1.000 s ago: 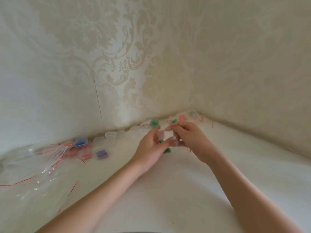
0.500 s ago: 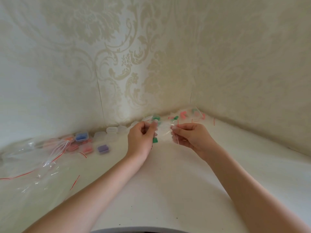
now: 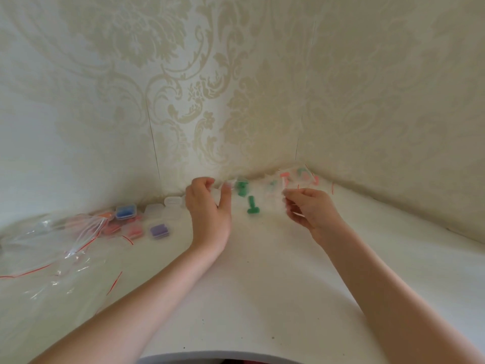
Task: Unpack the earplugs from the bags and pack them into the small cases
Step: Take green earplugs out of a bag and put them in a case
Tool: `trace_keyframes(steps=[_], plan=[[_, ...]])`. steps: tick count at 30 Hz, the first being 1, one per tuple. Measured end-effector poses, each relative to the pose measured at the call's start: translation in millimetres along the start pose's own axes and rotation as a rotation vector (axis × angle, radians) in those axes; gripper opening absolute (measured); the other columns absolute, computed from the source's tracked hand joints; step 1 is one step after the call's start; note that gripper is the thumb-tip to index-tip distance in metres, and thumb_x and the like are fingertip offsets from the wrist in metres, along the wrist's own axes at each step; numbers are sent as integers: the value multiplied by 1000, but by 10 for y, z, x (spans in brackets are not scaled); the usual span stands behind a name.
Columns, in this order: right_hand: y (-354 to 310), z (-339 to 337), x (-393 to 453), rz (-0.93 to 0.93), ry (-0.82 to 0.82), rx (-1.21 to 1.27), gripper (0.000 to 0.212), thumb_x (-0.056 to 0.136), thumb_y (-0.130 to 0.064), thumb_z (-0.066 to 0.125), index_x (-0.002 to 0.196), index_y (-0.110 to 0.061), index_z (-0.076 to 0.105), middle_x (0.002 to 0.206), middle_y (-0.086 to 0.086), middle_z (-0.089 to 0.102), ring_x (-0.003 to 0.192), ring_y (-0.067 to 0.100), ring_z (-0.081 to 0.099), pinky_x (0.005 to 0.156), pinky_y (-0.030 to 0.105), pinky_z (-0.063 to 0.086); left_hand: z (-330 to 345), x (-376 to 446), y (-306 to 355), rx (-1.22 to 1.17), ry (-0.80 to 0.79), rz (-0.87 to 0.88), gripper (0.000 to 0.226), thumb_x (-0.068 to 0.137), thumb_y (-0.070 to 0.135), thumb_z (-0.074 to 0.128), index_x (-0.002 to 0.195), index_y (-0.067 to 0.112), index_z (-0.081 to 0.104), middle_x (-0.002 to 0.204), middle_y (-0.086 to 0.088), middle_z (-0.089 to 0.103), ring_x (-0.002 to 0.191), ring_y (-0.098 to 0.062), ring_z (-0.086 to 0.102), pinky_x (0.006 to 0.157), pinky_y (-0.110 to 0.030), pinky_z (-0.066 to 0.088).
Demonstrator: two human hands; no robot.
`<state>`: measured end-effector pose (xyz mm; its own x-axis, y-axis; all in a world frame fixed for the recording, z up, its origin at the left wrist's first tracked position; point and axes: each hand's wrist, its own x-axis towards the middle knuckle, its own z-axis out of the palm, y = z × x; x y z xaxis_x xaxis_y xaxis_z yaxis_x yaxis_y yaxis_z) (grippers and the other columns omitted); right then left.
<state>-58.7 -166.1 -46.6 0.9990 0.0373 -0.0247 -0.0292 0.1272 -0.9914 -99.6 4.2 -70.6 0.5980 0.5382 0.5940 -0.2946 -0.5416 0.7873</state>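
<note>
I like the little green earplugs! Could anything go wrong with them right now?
Maybe. One green earplug lies loose on the white table between the left hand and right hand; a nudge might send it rolling. The right hand pinches a thin clear bag, which could spill anything left inside.

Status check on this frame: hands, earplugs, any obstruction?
Left hand curled, contents unclear. Right hand pinches small clear bag. Green earplug loose on table between hands. Nothing blocking; filled cases far left.

Cream damask wallpaper (image 3: 183, 101) cornering behind a white tabletop (image 3: 249, 298).
</note>
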Motion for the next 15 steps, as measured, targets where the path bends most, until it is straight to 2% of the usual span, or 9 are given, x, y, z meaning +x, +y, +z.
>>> trace_keyframes(steps=[2, 4, 6, 10, 15], plan=[[-6, -20, 27, -136, 62, -106, 17, 86, -10, 67, 70, -6, 61, 60, 3, 55, 54, 12, 47, 62, 22, 48, -14, -46, 66, -98, -96, 105, 18, 90, 26, 61, 91, 12, 49, 88, -4, 53, 81, -15, 50, 74, -16, 39], [-5, 27, -11, -230, 14, -215, 17, 85, -13, 70, 70, -7, 62, 60, 1, 55, 56, 12, 49, 63, 24, 47, 12, -130, 136, -245, -314, 22, 20, 89, 28, 63, 82, 12, 53, 75, -7, 60, 70, -19, 57, 67, -24, 46], [19, 122, -84, -286, -107, -366, 15, 82, -14, 71, 70, -11, 63, 64, 1, 60, 60, 11, 53, 64, 24, 47, 39, -204, 161, -261, -449, -26, 26, 88, 30, 64, 78, 8, 56, 70, -11, 63, 66, -24, 60, 65, -32, 50], [81, 197, -133, -354, -233, -552, 21, 80, -15, 73, 63, -15, 59, 61, 0, 59, 60, 10, 50, 61, 23, 41, 45, -171, 135, -262, -448, -109, 27, 93, 22, 58, 75, 3, 52, 64, -8, 62, 54, -14, 59, 55, -23, 51], [103, 172, -117, -363, -270, -593, 20, 81, -11, 71, 64, -15, 60, 60, 3, 60, 58, 14, 52, 62, 29, 43, 92, -134, 71, -300, -528, -256, 24, 94, 23, 56, 80, 3, 54, 65, -2, 63, 57, -15, 60, 55, -26, 54]])
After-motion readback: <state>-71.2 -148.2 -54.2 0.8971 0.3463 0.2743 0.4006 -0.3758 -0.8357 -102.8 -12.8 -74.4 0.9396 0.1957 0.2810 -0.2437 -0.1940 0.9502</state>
